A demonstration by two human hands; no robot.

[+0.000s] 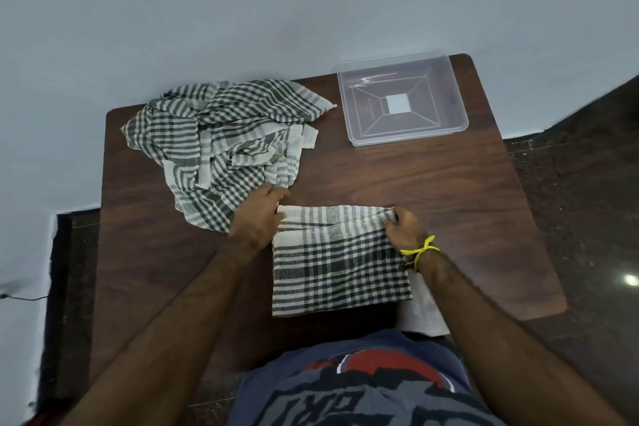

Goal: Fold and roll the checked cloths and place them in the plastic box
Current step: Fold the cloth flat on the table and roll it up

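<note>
The left hand (pixel 260 212) has its fingers curled down onto the far left corner of the folded cloth (pixel 340 261), gripping the white edge there, with the thumb side against the fabric; the fingertips themselves are partly hidden under the knuckles, so how tightly they close cannot be told. The right hand (pixel 405 226) pinches the far right corner of the same cloth, its fingers bent narrow around a small bunch of fabric that rises a little off the table (pixel 449 190). A yellow thread (pixel 420 250) is tied round the right wrist. The folded cloth, checked in dark green and white, lies flat as a rough square near the front edge of the brown wooden table, just before the person's blue printed shirt (pixel 366 391). Its far edge looks doubled over between the two hands. Behind the left hand, and touching it, a pile of loose cloths (pixel 221 138) lies crumpled on the far left of the table. The plastic box (pixel 456 104) stands at the far right corner, well apart from both hands, clear and lidless, with only a white square label showing on its bottom.
</note>
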